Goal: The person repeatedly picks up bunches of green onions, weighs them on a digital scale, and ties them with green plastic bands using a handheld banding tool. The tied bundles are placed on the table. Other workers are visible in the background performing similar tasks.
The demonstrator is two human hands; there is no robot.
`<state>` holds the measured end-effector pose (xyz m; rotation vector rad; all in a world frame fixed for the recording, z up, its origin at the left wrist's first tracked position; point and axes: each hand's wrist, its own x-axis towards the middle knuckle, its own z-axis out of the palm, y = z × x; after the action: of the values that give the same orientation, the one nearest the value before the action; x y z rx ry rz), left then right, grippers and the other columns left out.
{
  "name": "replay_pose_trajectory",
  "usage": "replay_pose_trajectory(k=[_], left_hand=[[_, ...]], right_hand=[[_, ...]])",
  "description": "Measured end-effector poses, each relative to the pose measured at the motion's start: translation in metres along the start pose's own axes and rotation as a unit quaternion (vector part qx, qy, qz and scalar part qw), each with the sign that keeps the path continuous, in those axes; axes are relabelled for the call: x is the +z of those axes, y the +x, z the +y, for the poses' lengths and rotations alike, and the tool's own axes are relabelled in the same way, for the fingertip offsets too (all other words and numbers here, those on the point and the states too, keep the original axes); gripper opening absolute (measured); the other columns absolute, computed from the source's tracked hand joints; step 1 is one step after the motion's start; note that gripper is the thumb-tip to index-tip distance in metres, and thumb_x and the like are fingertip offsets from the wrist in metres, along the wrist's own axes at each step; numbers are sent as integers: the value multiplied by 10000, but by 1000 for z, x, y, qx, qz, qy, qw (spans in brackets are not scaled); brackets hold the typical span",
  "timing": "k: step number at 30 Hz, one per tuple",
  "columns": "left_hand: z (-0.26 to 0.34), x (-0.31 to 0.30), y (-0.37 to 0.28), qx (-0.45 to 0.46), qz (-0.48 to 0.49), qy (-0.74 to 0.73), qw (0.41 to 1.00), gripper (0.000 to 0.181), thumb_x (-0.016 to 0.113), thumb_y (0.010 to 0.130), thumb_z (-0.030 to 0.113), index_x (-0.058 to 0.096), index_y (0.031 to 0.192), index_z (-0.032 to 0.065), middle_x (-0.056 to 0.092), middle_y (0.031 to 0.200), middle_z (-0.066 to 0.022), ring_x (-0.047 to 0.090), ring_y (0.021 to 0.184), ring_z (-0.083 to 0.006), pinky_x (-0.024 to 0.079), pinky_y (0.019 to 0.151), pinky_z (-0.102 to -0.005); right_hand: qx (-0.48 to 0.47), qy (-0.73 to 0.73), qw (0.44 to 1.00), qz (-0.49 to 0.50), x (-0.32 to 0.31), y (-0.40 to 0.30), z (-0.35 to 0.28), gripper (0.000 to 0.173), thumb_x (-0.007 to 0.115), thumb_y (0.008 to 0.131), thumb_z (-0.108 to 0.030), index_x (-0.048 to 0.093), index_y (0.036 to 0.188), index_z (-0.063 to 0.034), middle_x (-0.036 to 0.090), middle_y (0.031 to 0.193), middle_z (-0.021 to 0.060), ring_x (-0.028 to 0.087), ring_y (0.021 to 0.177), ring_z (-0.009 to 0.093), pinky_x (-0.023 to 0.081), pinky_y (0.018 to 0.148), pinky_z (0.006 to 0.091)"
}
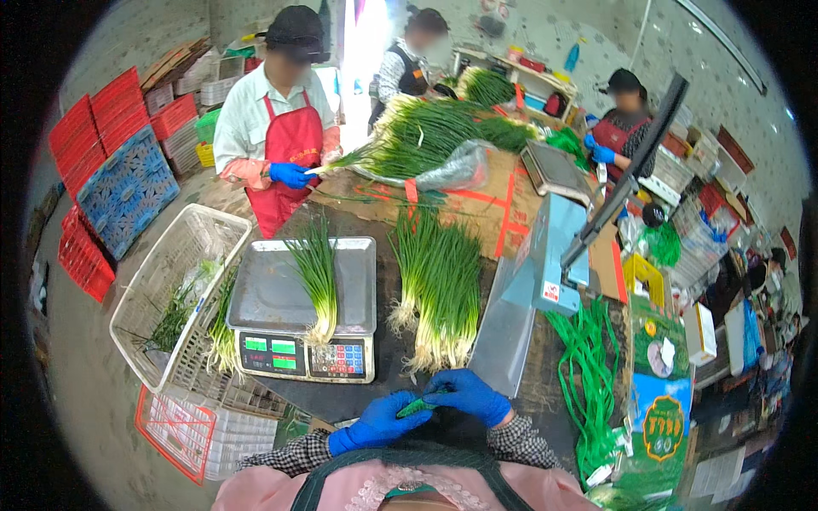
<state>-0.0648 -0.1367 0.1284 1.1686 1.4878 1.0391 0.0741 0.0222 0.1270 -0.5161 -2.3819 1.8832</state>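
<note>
Both of my hands wear blue gloves and meet close to my chest, at the near edge of the dark table (307,399). A small green item (415,407) rests in my left hand (383,421); what exactly it is cannot be made out. The fingers of my right hand (470,396) are closed at its upper end. Just beyond my hands lie bundles of green onions (447,287), roots towards me. Farther left, one smaller bunch of green onions (319,281) lies on the metal pan of a digital scale (255,287), its roots hanging over the display panel.
A pale blue machine (543,255) with a dark upright bar stands right, near green ribbons (591,370). Left is a white plastic crate (185,287) with loose greens. Across the table, a person in a red apron (287,140) holds an onion beside a large onion pile (422,134).
</note>
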Motion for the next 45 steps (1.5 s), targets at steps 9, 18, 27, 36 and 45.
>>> replay_pose_trajectory(k=[9, 18, 27, 36, 45], left_hand=[[-2, -20, 18, 48, 266, -307, 913, 228, 493, 919, 157, 595, 1030, -14, 623, 868, -38, 536, 734, -77, 455, 680, -227], [-6, -9, 8, 106, 56, 140, 983, 308, 557, 860, 97, 564, 1160, 33, 615, 1086, -133, 592, 942, -154, 465, 819, -285], [34, -18, 7, 147, 197, 113, 963, 245, 700, 769, 191, 588, 915, 30, 612, 790, -100, 591, 681, -165, 485, 629, -304], [-2, -25, 12, 52, 228, -338, 912, 54, 573, 847, 102, 558, 871, 56, 580, 796, -35, 573, 724, -132, 484, 680, -263], [-46, -62, -8, -23, 43, -438, 897, 129, 581, 844, 180, 543, 796, 66, 510, 683, 0, 488, 622, -100, 433, 558, -268]], right_hand=[[14, 163, 982, 98, 53, -9, 1, 363, 634, 815, -82, 523, 1155, -20, 577, 953, 34, 511, 853, 81, 431, 768, 224], [23, 233, 972, -26, 19, -4, -18, 434, 615, 831, -121, 480, 1228, -8, 590, 1075, 79, 523, 986, 125, 443, 841, 260], [83, 267, 953, 119, 17, -5, -14, 223, 599, 833, -135, 596, 999, 15, 610, 844, 30, 550, 708, 95, 445, 621, 233], [51, 174, 980, 84, 30, -18, -11, 205, 502, 904, -200, 567, 887, -7, 544, 826, 54, 514, 788, 132, 424, 734, 267], [-98, 668, 730, 106, 22, -11, 74, 283, 506, 892, -220, 575, 1053, 2, 586, 1002, 118, 556, 932, 199, 428, 842, 305]])
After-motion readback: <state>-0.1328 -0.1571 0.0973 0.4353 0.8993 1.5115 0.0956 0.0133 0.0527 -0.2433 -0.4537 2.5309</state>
